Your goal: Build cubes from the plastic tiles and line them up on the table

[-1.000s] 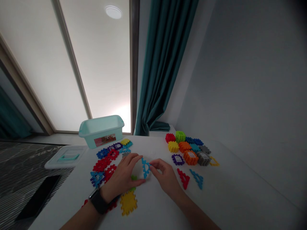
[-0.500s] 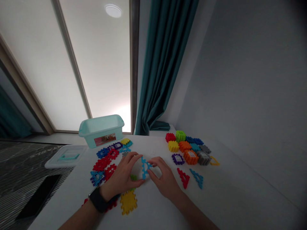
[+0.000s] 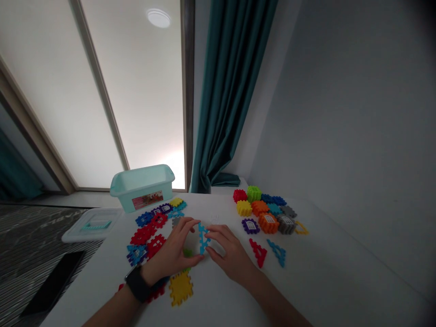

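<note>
A light-blue toothed building piece [image 3: 201, 238], triangular as far as it shows, is held just over the white table between my two hands. My left hand [image 3: 172, 247], with a dark watch on its wrist, spans the piece's straight edge between thumb and index finger. From the other side, the fingertips and thumb of my right hand [image 3: 230, 254] close on its pointed part and cover much of it. Below my left hand lies a yellow square piece [image 3: 181, 288], and a green piece [image 3: 187, 252] shows partly behind the left thumb.
Red, blue and purple pieces [image 3: 143, 235] lie left of my hands. Stacks of coloured blocks [image 3: 268, 222] stand at right, near a red triangle [image 3: 258, 252] and a blue triangle [image 3: 277, 253]. Behind are a mint bin [image 3: 143, 186] and a clear lid [image 3: 78, 231].
My right fingers have shifted slightly left over the light-blue piece and now hide more of it. My left hand keeps its grip. The whole view has shifted slightly.
</note>
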Demonstrator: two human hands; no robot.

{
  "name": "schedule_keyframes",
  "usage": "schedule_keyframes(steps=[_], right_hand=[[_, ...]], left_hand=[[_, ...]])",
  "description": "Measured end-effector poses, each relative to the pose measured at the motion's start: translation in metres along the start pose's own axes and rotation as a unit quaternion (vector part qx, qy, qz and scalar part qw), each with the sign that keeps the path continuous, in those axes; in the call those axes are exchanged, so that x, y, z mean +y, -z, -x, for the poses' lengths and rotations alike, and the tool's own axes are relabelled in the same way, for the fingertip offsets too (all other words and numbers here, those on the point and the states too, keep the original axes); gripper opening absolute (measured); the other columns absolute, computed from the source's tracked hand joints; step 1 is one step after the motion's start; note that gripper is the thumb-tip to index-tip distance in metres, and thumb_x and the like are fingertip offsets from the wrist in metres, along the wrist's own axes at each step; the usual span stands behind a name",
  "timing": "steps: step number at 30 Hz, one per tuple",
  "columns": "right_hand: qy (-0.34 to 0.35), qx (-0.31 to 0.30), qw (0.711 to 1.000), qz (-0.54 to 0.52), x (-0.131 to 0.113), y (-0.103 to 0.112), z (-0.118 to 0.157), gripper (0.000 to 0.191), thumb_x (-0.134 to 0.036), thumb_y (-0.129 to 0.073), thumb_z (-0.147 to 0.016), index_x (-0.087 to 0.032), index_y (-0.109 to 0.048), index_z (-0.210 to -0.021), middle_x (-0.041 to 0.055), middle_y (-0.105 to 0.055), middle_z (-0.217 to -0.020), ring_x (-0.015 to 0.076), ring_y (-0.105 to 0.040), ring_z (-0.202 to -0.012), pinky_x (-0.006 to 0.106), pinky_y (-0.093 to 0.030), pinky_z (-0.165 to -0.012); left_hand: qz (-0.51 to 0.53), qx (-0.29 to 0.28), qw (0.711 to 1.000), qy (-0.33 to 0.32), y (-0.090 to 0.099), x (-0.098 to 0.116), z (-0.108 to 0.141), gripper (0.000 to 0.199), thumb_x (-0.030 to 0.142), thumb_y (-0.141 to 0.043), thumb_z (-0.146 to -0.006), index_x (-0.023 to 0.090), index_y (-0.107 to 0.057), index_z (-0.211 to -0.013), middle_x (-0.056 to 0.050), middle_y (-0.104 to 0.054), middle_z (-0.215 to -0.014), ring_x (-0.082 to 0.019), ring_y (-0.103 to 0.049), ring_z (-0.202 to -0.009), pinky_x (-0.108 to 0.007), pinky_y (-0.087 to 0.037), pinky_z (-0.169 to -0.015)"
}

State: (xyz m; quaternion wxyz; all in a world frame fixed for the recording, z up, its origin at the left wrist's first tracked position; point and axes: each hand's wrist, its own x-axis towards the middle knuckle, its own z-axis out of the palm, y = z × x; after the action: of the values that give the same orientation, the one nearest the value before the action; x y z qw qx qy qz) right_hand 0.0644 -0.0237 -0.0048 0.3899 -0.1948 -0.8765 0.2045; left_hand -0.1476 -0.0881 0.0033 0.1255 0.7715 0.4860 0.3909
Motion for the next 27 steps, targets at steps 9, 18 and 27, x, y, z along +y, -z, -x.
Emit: schedule_keyframes(steps=[9, 18, 27], right_hand=[[-0.009, -0.031, 0.999, 0.011, 0.006, 0.013, 0.000, 0.033, -0.012, -0.062, -0.086, -0.026, -0.063, -0.117, 0.0078, -0.066, -0.121, 0.0240, -0.061, -0.113, 0.044, -0.051, -0.097], [-0.045, 0.001, 0.997, 0.057, 0.019, 0.049, 0.031, 0.026, -0.016, -0.060, -0.088, -0.026, -0.065, -0.112, 0.0078, -0.067, -0.122, 0.0238, -0.061, -0.115, 0.044, -0.049, -0.101], [-0.106, 0.051, 0.988, 0.099, 0.053, 0.102, 0.086, 0.020, -0.021, -0.060, -0.089, -0.026, -0.069, -0.106, 0.0088, -0.069, -0.120, 0.0248, -0.063, -0.114, 0.044, -0.050, -0.101]], left_hand=[[-0.014, -0.041, 0.999, 0.026, -0.008, 0.003, -0.006, 0.072, 0.024, -0.075, -0.076, 0.025, -0.039, -0.138, -0.010, -0.055, -0.124, -0.028, -0.057, -0.112, -0.046, -0.047, -0.100], [-0.107, -0.112, 0.988, 0.014, -0.015, 0.025, -0.032, 0.039, 0.025, -0.071, -0.082, 0.024, -0.055, -0.118, -0.007, -0.061, -0.121, -0.029, -0.058, -0.113, -0.044, -0.046, -0.097], [-0.143, -0.190, 0.971, -0.024, -0.075, 0.046, -0.068, 0.036, 0.033, -0.073, -0.082, 0.024, -0.058, -0.114, -0.007, -0.062, -0.120, -0.028, -0.058, -0.113, -0.041, -0.045, -0.095]])
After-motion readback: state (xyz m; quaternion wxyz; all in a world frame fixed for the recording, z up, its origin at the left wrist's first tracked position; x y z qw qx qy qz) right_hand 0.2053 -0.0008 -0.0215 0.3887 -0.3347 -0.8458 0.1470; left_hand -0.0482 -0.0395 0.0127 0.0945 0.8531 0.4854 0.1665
